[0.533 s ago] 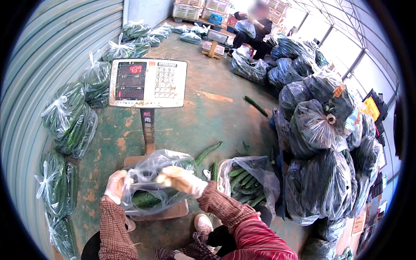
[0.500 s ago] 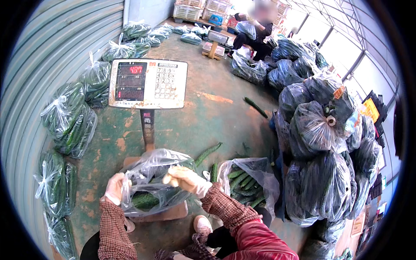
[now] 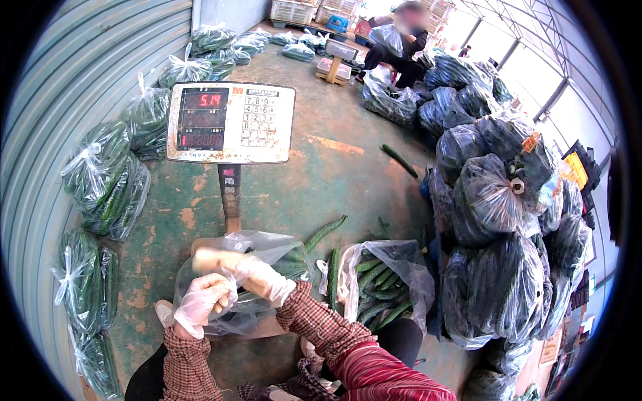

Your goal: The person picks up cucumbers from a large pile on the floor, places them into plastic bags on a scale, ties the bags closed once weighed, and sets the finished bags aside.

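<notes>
A clear plastic bag [image 3: 273,246] with cucumbers in it lies on the low platform of a scale, whose upright display [image 3: 231,123] stands beyond it. My left hand [image 3: 204,302], in a pale thin glove, is closed on gathered plastic at the bag's near left side. Just above and across from it is my gloved right hand [image 3: 257,275], over the bag, its fingers pointing left and smeared by motion. Whether those fingers grip plastic is hidden. To the right, an open clear bag [image 3: 418,281] holds several cucumbers. A loose cucumber [image 3: 333,277] lies beside it, and another cucumber [image 3: 326,232] lies farther back.
Tied bags of cucumbers [image 3: 107,180] line the shutter wall at left. A tall heap of filled bags [image 3: 495,200] rises at right. One cucumber [image 3: 400,160] lies on the floor. At the back, a person [image 3: 398,50] sits holding a bag near a second scale [image 3: 334,61].
My right hand has moved left across the bag to beside my left hand. My left hand has shifted slightly right and nearer, drawing the bag's plastic together. The scale's red reading has changed.
</notes>
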`<action>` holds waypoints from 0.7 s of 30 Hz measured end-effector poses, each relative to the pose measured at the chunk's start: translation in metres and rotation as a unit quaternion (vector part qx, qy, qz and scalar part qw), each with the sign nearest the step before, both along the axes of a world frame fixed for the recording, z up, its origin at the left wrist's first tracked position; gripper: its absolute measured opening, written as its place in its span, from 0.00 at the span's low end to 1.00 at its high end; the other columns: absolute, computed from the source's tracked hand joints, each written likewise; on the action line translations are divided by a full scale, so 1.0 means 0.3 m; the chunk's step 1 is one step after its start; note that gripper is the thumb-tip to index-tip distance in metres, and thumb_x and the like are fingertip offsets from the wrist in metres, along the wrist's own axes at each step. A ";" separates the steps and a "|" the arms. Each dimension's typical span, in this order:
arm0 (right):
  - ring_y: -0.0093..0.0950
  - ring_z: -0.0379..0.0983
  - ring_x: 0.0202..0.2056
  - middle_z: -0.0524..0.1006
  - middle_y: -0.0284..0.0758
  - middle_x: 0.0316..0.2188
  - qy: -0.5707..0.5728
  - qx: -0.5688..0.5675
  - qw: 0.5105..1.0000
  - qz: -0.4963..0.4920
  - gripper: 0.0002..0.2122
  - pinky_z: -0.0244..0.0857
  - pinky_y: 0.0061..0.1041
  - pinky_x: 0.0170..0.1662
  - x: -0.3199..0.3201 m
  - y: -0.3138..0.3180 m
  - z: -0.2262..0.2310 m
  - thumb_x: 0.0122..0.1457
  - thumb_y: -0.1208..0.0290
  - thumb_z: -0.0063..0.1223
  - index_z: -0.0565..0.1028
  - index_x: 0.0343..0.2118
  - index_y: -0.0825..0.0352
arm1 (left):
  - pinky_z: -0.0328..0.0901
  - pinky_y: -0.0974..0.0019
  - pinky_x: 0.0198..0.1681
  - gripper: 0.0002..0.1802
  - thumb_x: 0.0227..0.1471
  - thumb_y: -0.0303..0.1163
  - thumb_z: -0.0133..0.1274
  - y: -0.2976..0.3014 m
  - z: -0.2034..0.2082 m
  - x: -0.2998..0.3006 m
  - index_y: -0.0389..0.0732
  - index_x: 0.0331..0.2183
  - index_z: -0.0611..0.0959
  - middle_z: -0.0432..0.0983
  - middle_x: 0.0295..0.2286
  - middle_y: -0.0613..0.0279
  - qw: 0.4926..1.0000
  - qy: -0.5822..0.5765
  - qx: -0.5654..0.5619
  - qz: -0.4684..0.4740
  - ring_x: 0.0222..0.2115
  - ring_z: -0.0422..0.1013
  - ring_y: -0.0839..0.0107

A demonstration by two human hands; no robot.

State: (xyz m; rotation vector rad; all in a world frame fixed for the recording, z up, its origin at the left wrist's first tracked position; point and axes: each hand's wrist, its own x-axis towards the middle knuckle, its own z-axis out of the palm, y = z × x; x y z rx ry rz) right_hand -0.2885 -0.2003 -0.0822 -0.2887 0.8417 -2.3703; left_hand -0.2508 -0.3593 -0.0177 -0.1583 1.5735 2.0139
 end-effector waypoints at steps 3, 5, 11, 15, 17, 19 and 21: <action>0.22 0.69 0.34 0.74 0.36 0.38 0.049 0.090 0.989 0.109 0.20 0.62 0.17 0.41 0.014 0.010 0.149 0.59 0.67 0.44 0.64 0.51 0.74 | 0.60 0.79 0.14 0.08 0.49 0.29 0.48 -0.044 -0.019 -0.012 0.36 0.23 0.77 0.74 0.20 0.61 0.999 -0.032 -0.018 -0.012 0.16 0.68 0.78; 0.21 0.69 0.34 0.74 0.34 0.37 0.114 0.192 0.961 0.164 0.19 0.62 0.17 0.41 -0.019 0.079 0.067 0.57 0.68 0.45 0.66 0.49 0.74 | 0.60 0.79 0.15 0.09 0.50 0.31 0.48 -0.042 -0.023 -0.021 0.37 0.23 0.77 0.74 0.20 0.64 0.999 -0.019 -0.045 0.017 0.17 0.69 0.79; 0.18 0.67 0.34 0.74 0.29 0.30 0.006 0.142 0.982 0.126 0.09 0.60 0.17 0.40 0.090 0.111 -0.054 0.53 0.70 0.53 0.73 0.35 0.69 | 0.65 0.74 0.24 0.05 0.48 0.25 0.49 -0.182 -0.250 -0.069 0.35 0.29 0.77 0.74 0.23 0.61 0.980 -0.080 0.140 0.113 0.21 0.70 0.74; 0.15 0.63 0.28 0.71 0.24 0.22 0.102 0.340 0.921 0.161 0.07 0.58 0.17 0.34 0.081 0.094 -0.058 0.52 0.67 0.56 0.74 0.26 0.66 | 0.65 0.75 0.27 0.09 0.46 0.23 0.51 -0.212 -0.339 -0.064 0.34 0.33 0.77 0.74 0.27 0.63 0.995 -0.043 0.049 0.079 0.23 0.69 0.78; 0.14 0.61 0.27 0.69 0.22 0.20 0.063 0.394 0.905 0.151 0.08 0.57 0.18 0.32 0.082 0.113 -0.046 0.53 0.66 0.55 0.73 0.25 0.65 | 0.64 0.76 0.28 0.10 0.45 0.23 0.52 -0.177 -0.329 -0.071 0.35 0.34 0.77 0.74 0.28 0.63 0.998 -0.003 -0.062 0.032 0.24 0.68 0.80; 0.20 0.65 0.26 0.71 0.27 0.21 0.203 0.435 0.873 0.085 0.07 0.59 0.20 0.29 0.100 0.122 -0.118 0.50 0.68 0.57 0.73 0.24 0.66 | 0.62 0.76 0.24 0.07 0.43 0.23 0.54 -0.145 -0.352 -0.073 0.35 0.30 0.78 0.74 0.23 0.64 0.991 0.041 -0.130 0.002 0.20 0.66 0.81; 0.23 0.67 0.24 0.70 0.30 0.19 0.443 0.465 0.766 -0.004 0.07 0.59 0.22 0.28 0.147 0.124 -0.121 0.50 0.67 0.55 0.72 0.24 0.66 | 0.61 0.75 0.21 0.05 0.42 0.23 0.55 -0.119 -0.364 -0.102 0.35 0.28 0.78 0.74 0.20 0.64 0.971 0.066 -0.225 -0.048 0.18 0.65 0.81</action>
